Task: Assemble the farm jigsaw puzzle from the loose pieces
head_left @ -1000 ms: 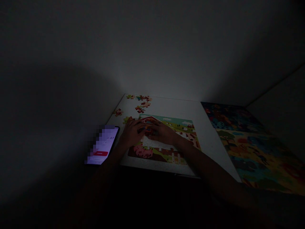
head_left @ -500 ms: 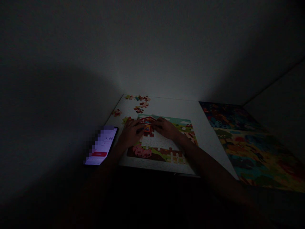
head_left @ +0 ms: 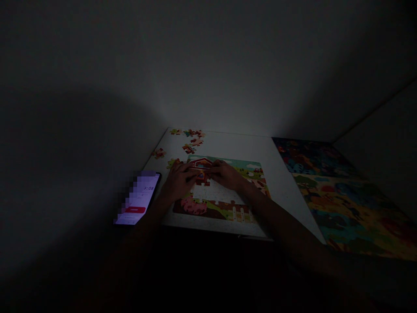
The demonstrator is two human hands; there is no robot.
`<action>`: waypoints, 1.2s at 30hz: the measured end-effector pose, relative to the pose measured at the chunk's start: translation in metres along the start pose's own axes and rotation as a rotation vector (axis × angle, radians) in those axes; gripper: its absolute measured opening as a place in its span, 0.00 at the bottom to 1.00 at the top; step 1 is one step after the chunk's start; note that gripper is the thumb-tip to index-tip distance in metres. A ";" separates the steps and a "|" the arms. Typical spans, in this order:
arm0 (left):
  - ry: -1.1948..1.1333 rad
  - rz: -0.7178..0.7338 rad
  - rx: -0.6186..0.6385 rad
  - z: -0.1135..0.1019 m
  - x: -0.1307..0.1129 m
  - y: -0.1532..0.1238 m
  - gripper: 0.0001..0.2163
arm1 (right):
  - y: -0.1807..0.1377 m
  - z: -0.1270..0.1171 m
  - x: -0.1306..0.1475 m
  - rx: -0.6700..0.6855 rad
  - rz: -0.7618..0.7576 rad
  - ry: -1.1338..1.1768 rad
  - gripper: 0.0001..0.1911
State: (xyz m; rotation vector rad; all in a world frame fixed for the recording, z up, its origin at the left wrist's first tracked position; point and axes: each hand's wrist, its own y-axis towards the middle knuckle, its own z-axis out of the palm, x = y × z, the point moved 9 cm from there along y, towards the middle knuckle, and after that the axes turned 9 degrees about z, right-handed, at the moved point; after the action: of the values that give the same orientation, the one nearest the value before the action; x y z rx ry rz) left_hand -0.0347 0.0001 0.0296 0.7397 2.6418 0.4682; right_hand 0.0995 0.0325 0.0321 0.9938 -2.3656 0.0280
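Note:
A partly joined farm jigsaw puzzle [head_left: 193, 205] lies on the white table, with a bare gap in its middle. At the gap's upper left, a red and orange puzzle piece [head_left: 201, 176] sits just below the barn roof [head_left: 202, 163]. My left hand [head_left: 177, 181] comes at this piece from the left with its thumb and fingers drawn together. From the right, my right hand [head_left: 226, 174] has curled fingers pinched on the piece's upper edge. Both sets of fingertips nearly meet and cover part of the piece.
Loose puzzle pieces [head_left: 196, 141] lie along the table's far left, and another piece [head_left: 159, 153] is near the left edge. A lit phone [head_left: 138, 200] is left of my left forearm. Two colourful finished pictures [head_left: 339, 204] fill the right side. A wall stands behind.
My fingertips have closed in over the red and orange piece, so less of it shows. The hands have otherwise barely moved.

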 end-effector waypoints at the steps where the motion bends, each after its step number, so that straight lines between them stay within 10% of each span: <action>1: 0.002 -0.003 0.001 0.001 0.001 0.000 0.12 | 0.000 0.000 0.000 0.001 0.003 -0.003 0.18; 36: -0.024 -0.013 -0.046 -0.007 -0.007 -0.001 0.12 | 0.009 0.003 -0.025 0.033 0.112 0.304 0.12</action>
State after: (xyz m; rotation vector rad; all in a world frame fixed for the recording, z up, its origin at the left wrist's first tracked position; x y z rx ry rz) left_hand -0.0328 -0.0057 0.0375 0.7097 2.6035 0.5115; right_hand 0.1064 0.0552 0.0188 0.8074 -2.1430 0.2445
